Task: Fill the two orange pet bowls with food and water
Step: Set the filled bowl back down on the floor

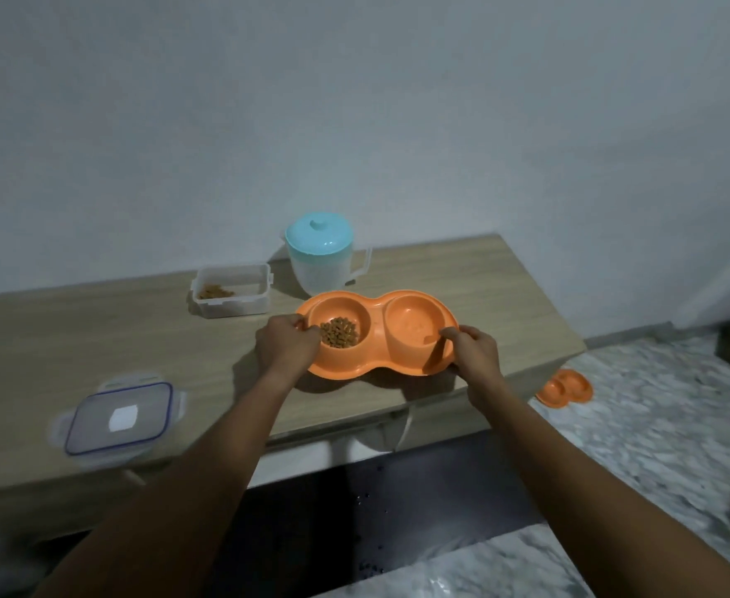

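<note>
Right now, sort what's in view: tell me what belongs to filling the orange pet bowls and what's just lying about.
For the job:
orange double pet bowl held by left hand and right hand
brown kibble
clear plastic food box
lidded blue-topped jug

Lying about:
clear blue-rimmed lid on the wooden counter
second orange double bowl on the floor

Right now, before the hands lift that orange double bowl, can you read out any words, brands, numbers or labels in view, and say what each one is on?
No readable text anywhere in view.
Container lid: a white patch at its centre, blank or too blurred to read.
Pitcher: no visible print or scale marks.
Food container: no label showing.
Orange double bowl: faint marks in the right well, too blurred to tell if they are text.
</note>
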Demonstrator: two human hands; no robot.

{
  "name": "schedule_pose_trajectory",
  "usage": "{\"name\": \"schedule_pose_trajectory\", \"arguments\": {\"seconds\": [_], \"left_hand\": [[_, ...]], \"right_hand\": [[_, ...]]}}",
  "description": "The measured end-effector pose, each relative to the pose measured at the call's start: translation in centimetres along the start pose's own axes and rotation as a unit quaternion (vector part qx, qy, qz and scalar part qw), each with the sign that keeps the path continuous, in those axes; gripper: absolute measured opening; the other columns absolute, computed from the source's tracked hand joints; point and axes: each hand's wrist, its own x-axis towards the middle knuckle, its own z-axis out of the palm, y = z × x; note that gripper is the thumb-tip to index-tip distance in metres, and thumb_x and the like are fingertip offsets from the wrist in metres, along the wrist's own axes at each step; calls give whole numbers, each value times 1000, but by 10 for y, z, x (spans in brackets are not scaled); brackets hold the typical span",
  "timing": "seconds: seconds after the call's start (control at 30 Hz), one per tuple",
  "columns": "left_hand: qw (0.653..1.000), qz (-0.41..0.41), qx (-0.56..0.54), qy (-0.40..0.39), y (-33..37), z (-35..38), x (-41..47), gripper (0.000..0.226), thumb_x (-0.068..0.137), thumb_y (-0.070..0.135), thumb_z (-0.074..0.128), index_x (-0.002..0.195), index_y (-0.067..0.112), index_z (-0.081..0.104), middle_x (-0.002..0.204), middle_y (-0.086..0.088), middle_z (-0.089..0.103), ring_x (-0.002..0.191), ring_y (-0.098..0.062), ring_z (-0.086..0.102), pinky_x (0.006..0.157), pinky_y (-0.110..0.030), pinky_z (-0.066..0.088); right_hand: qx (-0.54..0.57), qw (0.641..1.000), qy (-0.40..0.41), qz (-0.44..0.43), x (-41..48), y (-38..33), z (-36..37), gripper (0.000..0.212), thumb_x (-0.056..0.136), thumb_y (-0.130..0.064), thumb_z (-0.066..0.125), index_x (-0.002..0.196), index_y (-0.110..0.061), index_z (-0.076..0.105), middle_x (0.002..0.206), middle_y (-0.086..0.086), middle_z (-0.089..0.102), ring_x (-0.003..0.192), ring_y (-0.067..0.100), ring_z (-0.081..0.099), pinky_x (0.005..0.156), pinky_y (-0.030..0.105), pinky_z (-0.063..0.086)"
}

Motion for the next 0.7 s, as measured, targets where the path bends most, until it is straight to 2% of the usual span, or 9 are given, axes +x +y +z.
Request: {"name": "schedule_pose_trajectory", "arguments": {"seconds": [0.1, 0.3, 0.43, 0.57, 0.7], "left_hand": [[1000, 16, -11, 1, 39, 35, -25, 28, 85, 23, 69, 109, 11, 76, 110, -11, 74, 106, -33, 65, 87, -32, 48], [999, 37, -34, -11, 124, 138, -90, 36, 84, 26, 69, 118, 14, 74, 118, -8, 72, 112, -31, 64, 96, -36, 51], [996, 58, -57, -31, 187, 215, -132, 40, 83, 26, 70, 122, 16, 73, 124, -7, 70, 115, -29, 63, 98, -35, 51], [993, 72, -63, -64, 239, 285, -165, 44, 83, 26, 68, 126, 19, 70, 127, -5, 69, 119, -29, 60, 99, -33, 48], [989, 86, -65, -105, 274, 353, -182, 50, 82, 27, 67, 131, 20, 66, 129, -4, 68, 123, -28, 58, 104, -38, 47]], "right_hand": [[10, 1000, 13, -14, 15, -7, -56, 50, 89, -30, 68, 135, -13, 61, 122, 9, 65, 109, 29, 62, 96, 53, 57], [2, 998, 19, -61, 51, -18, -207, 35, 89, -32, 66, 120, -15, 66, 113, 10, 70, 102, 29, 66, 94, 53, 58], [-3, 996, 43, -79, 80, -27, -317, 38, 86, -35, 66, 119, -18, 65, 110, 9, 71, 101, 29, 67, 95, 55, 57], [-13, 994, 69, -80, 108, -29, -410, 16, 86, -35, 68, 95, -22, 68, 100, 10, 72, 98, 31, 69, 94, 55, 57], [-20, 992, 99, -74, 142, -26, -479, 7, 87, -29, 68, 88, -21, 69, 99, 14, 73, 97, 32, 70, 91, 52, 60]]}}
